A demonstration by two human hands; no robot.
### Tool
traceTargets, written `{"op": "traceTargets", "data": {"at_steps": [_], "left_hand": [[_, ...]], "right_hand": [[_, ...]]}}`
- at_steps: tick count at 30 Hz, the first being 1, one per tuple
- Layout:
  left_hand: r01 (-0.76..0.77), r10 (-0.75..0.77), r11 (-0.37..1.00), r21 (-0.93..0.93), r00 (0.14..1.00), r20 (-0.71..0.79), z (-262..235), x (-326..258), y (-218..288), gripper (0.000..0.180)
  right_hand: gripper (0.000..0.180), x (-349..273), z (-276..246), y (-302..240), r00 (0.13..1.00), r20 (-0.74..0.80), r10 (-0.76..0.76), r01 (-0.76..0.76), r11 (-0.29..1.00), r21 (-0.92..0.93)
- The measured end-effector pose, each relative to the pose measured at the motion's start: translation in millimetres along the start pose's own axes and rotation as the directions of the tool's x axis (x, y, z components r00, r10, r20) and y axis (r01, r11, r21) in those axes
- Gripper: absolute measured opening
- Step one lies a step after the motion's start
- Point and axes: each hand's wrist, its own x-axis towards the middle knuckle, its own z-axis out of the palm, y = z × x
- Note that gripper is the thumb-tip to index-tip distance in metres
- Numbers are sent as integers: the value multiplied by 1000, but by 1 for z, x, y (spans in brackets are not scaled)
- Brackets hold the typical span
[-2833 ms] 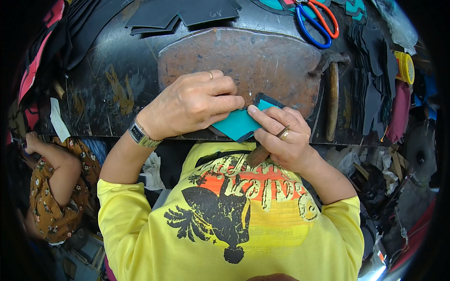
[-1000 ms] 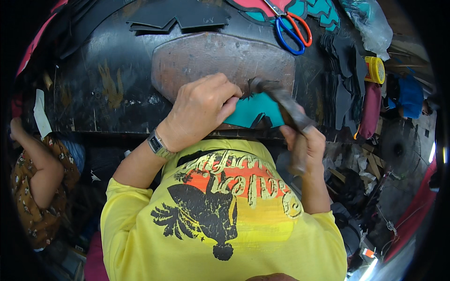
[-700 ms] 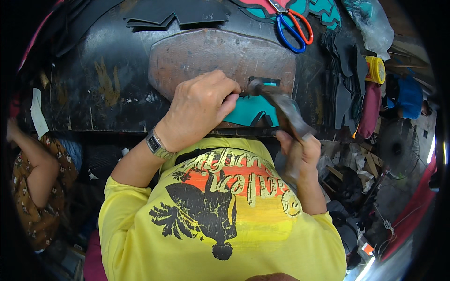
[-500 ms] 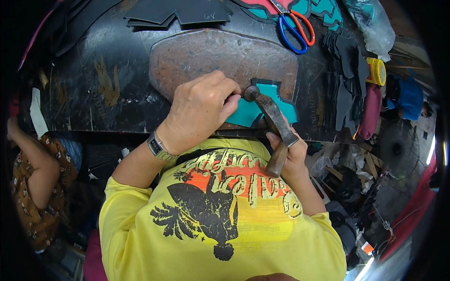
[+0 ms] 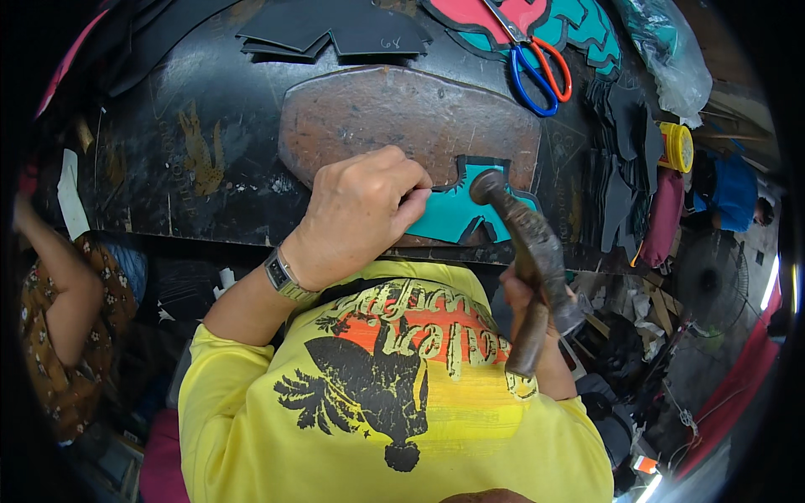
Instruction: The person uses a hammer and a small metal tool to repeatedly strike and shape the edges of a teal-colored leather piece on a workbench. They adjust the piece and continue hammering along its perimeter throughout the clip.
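Note:
A flat teal piece with black edging lies on a worn brown board at the table's near edge. My left hand is closed, its thumb and index finger pinched at the piece's left part; the fingertips are partly hidden. My right hand grips a hammer by its wooden handle. The hammer's dark metal head is held over the right side of the piece, its round face apparently lifted off it.
Scissors with blue and red handles lie beyond the board near pink and teal pieces. Stacked black pieces line the right; more black sheets lie at the back. A yellow-lidded container stands far right. Another person's arm shows at left.
The hammer has risen off the teal piece's upper edge and come toward me with my right hand. My left hand stays at the piece. The whole view has shifted slightly.

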Motion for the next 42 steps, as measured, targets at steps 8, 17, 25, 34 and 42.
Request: {"op": "traceTargets", "data": {"at_steps": [8, 17, 25, 34, 42], "left_hand": [[2, -2, 999, 32, 1000, 0, 0, 1, -1, 7], [-12, 13, 999, 40, 1000, -18, 2, -1, 0, 8], [-19, 20, 999, 45, 1000, -13, 2, 0, 0, 10], [-3, 3, 999, 40, 1000, 6, 1, 0, 1, 7], [2, -5, 999, -35, 996, -86, -3, -16, 1, 17]], "right_hand": [[61, 14, -6, -8, 972, 199, 121, -91, 984, -154], [50, 2, -16, -11, 993, -5, 116, -108, 933, 342], [43, 5, -10, 4, 996, -74, 49, -39, 991, 131], [37, 47, -22, 20, 961, 9, 276, -276, 959, 68], [50, 63, -43, 70, 972, -153, -180, 30, 737, -676]]}}
